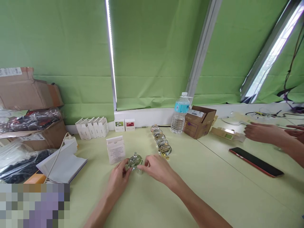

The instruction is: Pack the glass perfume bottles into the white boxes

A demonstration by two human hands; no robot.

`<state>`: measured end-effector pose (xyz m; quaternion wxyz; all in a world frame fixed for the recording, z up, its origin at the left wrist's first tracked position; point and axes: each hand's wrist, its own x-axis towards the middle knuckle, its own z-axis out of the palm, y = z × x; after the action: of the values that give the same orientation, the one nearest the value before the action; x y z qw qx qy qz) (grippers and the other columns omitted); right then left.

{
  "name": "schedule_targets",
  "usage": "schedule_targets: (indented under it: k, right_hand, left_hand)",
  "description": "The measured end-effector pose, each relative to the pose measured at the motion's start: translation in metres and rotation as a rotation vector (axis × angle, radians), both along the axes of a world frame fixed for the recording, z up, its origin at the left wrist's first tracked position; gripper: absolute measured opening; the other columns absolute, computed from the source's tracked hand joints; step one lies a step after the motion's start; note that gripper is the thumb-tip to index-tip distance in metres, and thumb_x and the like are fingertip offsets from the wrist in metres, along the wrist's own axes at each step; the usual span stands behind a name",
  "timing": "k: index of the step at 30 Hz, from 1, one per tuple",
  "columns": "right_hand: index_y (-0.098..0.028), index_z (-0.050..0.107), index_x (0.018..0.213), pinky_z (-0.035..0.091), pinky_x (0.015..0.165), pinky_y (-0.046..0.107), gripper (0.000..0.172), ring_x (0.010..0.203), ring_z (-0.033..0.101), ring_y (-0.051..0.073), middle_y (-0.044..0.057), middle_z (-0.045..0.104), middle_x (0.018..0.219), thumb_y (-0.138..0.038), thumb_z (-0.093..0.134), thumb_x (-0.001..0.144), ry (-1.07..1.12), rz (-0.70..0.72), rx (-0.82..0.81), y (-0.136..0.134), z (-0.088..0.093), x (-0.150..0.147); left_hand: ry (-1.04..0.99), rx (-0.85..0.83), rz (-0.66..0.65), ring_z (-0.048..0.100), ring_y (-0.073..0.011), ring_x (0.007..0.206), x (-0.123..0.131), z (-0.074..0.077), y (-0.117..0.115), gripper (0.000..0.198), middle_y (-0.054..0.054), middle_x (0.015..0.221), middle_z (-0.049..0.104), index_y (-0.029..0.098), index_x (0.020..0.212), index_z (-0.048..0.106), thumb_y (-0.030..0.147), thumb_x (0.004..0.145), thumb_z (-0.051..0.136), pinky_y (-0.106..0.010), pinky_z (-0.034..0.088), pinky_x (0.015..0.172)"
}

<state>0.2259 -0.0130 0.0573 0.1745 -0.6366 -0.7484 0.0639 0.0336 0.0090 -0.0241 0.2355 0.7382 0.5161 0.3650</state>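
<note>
My left hand (119, 173) grips the left edge of a small, round, shiny glass bottle (135, 161) with a silver knob on top. At the bottle's right side, my right hand (156, 167) has its fingers bent, with the tips against it. A small pale, shiny piece (139, 172) shows just below the bottle; I cannot make out what it is. Behind my left hand stands a small white carton (115, 150) with its top flap up and print on its side. Several similar shiny round bottles (161, 139) form a row beyond my right hand.
Several white cartons (92, 128) stand at the back left, beside two picture-fronted boxes (124, 125). A water bottle (180, 114) and an open cardboard box (199, 123) are at the back. A phone (256, 161) lies rightward, near another person's hands (263, 132). Packages (30, 91) crowd the left.
</note>
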Motion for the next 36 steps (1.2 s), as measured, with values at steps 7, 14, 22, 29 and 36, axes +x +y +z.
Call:
schedule_targets:
  k: [7,14,22,29,36]
  right_hand:
    - [-0.019,0.065,0.072,0.024,0.052,0.028,0.011,0.066,0.067,0.023,0.009,0.072,0.073,-0.026,0.061,0.080,-0.130,-0.008,-0.014,-0.006,-0.015,-0.017]
    - [-0.020,0.060,0.074,0.030,0.053,0.025,0.017,0.064,0.062,0.016,0.002,0.069,0.071,-0.032,0.054,0.085,-0.001,-0.058,0.053,0.003,0.006,0.001]
    - [-0.021,0.059,0.084,0.038,0.056,0.023,0.012,0.058,0.054,0.011,-0.003,0.065,0.077,-0.032,0.054,0.086,0.328,0.054,0.213,-0.001,0.013,-0.005]
    - [-0.021,0.066,0.092,0.046,0.065,0.024,0.017,0.080,0.062,0.017,0.003,0.069,0.091,-0.030,0.052,0.090,0.294,0.155,0.180,-0.002,0.010,-0.009]
    - [-0.023,0.047,0.138,0.050,0.087,0.031,0.050,0.112,0.058,0.022,0.006,0.059,0.131,-0.032,0.055,0.090,0.335,0.203,0.198,-0.006,0.011,-0.009]
  left_hand:
    - [0.004,-0.001,-0.011,0.050,-0.0138,0.059,-0.001,0.002,0.000,0.029,0.002,0.070,0.058,0.024,0.116,0.057,0.034,0.090,0.048,-0.024,0.036,0.057]
    - [-0.001,-0.004,-0.014,0.048,-0.0127,0.057,-0.002,0.000,-0.001,0.029,0.001,0.074,0.060,0.023,0.115,0.057,0.032,0.089,0.048,-0.023,0.036,0.056]
    - [0.015,0.004,-0.046,0.053,-0.0134,0.061,-0.001,0.006,-0.006,0.029,0.001,0.078,0.062,0.025,0.115,0.058,0.030,0.088,0.048,-0.024,0.040,0.059]
    - [0.043,-0.008,-0.063,0.055,-0.0143,0.063,0.000,0.009,-0.009,0.031,-0.001,0.082,0.063,0.025,0.117,0.058,0.032,0.088,0.048,-0.026,0.043,0.061]
    - [0.057,0.004,-0.059,0.056,-0.0159,0.068,-0.001,0.008,-0.008,0.032,-0.002,0.084,0.063,0.025,0.119,0.057,0.034,0.089,0.048,-0.027,0.044,0.063]
